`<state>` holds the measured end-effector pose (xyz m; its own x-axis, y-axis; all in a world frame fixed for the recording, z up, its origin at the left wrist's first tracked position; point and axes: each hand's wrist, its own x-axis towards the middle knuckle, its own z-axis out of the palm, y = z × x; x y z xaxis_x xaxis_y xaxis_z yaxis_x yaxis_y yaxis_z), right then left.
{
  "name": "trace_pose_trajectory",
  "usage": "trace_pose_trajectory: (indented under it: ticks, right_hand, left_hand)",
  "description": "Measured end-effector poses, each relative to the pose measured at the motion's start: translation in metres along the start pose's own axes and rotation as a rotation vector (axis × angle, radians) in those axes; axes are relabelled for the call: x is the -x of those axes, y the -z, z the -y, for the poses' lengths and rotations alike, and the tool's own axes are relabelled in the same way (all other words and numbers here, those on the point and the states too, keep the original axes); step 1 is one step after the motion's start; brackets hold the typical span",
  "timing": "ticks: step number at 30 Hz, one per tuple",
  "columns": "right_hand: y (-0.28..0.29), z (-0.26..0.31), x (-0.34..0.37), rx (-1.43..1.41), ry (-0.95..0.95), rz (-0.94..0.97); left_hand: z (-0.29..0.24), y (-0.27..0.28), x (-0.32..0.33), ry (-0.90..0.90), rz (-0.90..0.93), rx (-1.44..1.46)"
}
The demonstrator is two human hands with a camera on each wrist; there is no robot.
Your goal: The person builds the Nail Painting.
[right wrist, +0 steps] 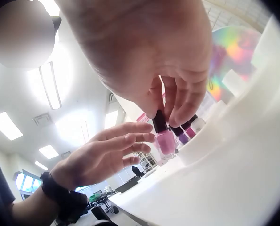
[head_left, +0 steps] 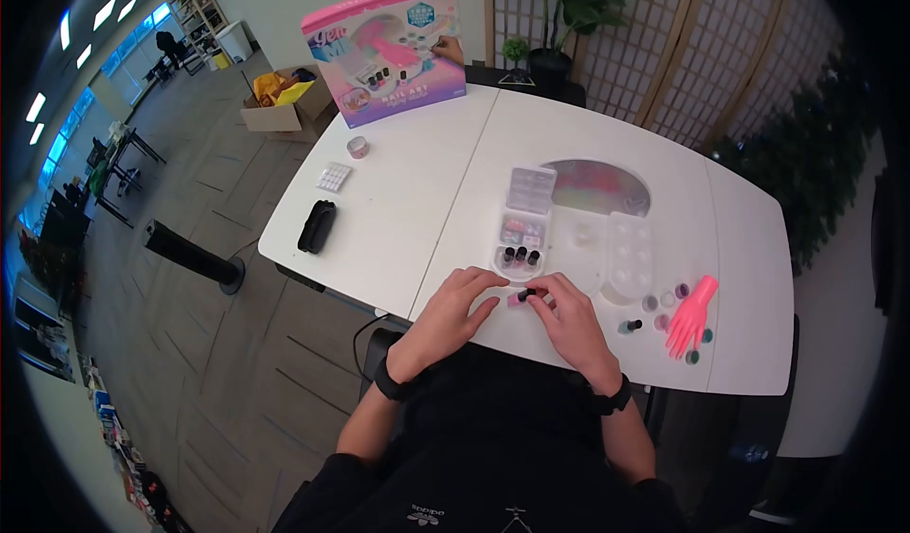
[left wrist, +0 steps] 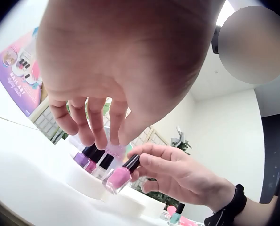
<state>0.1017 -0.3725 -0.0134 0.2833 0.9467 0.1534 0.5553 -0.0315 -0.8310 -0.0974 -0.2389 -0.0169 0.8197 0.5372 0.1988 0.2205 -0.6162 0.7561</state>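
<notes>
A pink polish bottle (head_left: 517, 298) with a black cap is pinched at its cap by my right hand (head_left: 569, 325), near the table's front edge. In the right wrist view the bottle (right wrist: 166, 142) hangs upright below the thumb and fingers. My left hand (head_left: 450, 317) is just left of the bottle, fingers extended and loosely bent, holding nothing; in the left wrist view a gap shows between its fingers and the bottle (left wrist: 117, 179). Behind the hands, several black-capped bottles (head_left: 520, 257) stand in the front compartment of a white organizer (head_left: 497, 266).
Right of the hands are a teal bottle (head_left: 629, 326), small round pots (head_left: 649, 303) and a pink model hand (head_left: 695, 317). A white tray (head_left: 627, 258) and a semicircular mirror (head_left: 602, 187) lie behind. A black case (head_left: 318, 227), a pellet pack (head_left: 333, 177), a jar (head_left: 357, 147) and a box (head_left: 389, 54) are at left.
</notes>
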Motion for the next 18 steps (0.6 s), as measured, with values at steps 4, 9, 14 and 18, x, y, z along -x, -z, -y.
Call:
trace_pose_trajectory:
  ticks: [4,9,14,18]
  right_hand:
    - [0.007,0.008,0.001,-0.031,0.017,0.042]
    - [0.000,0.008,0.002,-0.067,0.096,0.025]
    - [-0.001,0.006,-0.001,-0.020,0.045,-0.029]
    - [-0.002,0.007,-0.006,0.011,-0.021,-0.082]
  left_hand:
    - [-0.003,-0.008,-0.002,-0.007,0.049,0.111]
    - [0.001,-0.018,0.001,0.021,0.083,0.088]
    - [-0.005,-0.020,-0.001,0.043,0.059,0.099]
    - [-0.003,-0.028,-0.002,0.041,0.022,0.102]
